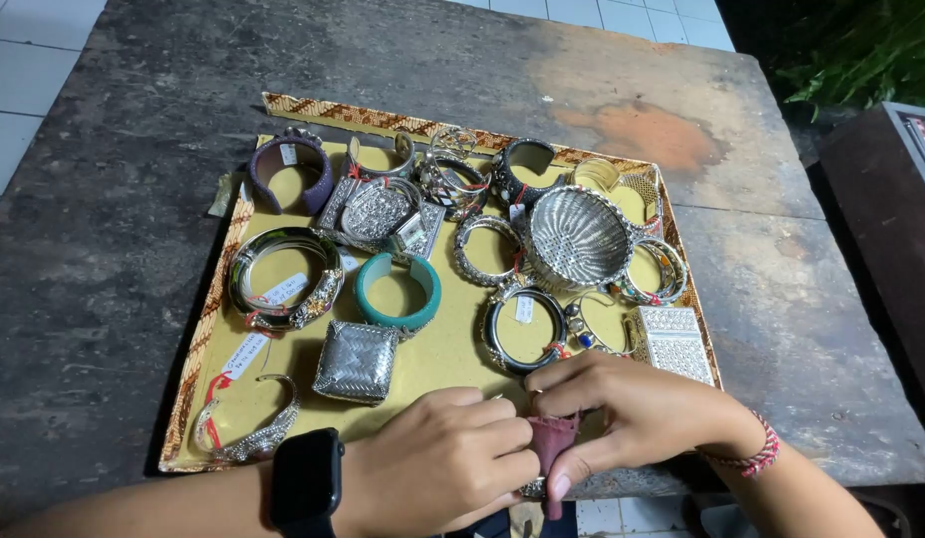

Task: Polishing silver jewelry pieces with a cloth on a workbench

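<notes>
My left hand, with a black smartwatch on the wrist, and my right hand, with a red woven wristband, meet at the near edge of a yellow tray. Both pinch a small maroon cloth pouch between their fingers. A bit of silver jewellery shows just under the pouch, mostly hidden by my fingers. On the tray just beyond my hands lie a woven silver box, a dark silver bangle and a studded silver box.
The tray has a patterned brown border and holds several bangles and cuffs: a purple cuff, a teal bangle, a wide silver bangle, a woven silver bowl. It lies on a worn dark table. Plants stand at the far right.
</notes>
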